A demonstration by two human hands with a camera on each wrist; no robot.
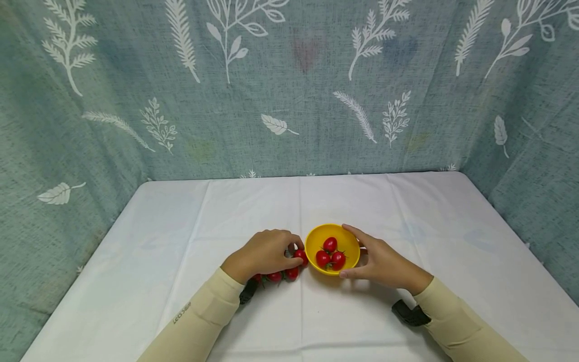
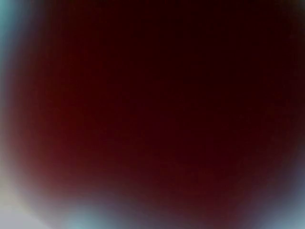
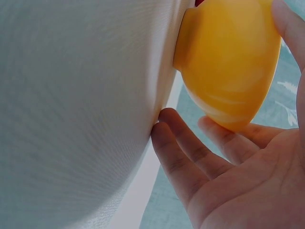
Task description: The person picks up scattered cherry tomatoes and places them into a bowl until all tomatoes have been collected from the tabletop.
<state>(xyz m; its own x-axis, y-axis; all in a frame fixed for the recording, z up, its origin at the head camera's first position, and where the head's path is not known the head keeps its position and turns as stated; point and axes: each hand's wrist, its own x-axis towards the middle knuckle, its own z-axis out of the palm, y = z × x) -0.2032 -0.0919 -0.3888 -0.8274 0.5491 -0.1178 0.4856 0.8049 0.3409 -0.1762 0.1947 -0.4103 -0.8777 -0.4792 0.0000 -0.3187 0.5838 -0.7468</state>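
My left hand (image 1: 267,252) pinches a red cherry tomato (image 1: 300,257) between thumb and fingers, close to the left side of a yellow bowl (image 1: 316,237). Several more cherry tomatoes (image 1: 292,273) lie on the table under and beside that hand, partly hidden by it. Three tomatoes (image 1: 330,245) with green stems are in the bowl. My right hand (image 1: 384,262) holds the bowl from its right side, thumb at the near rim and a finger at the far rim. In the right wrist view, two fingers (image 3: 183,155) reach down to the white cloth. A dark red blur fills the left wrist view.
A white cloth (image 1: 158,241) with fold creases covers the table. Teal curtains (image 1: 289,100) with white leaf prints stand behind and along both sides. Black straps (image 1: 410,313) sit at both wrists, over pale sleeves.
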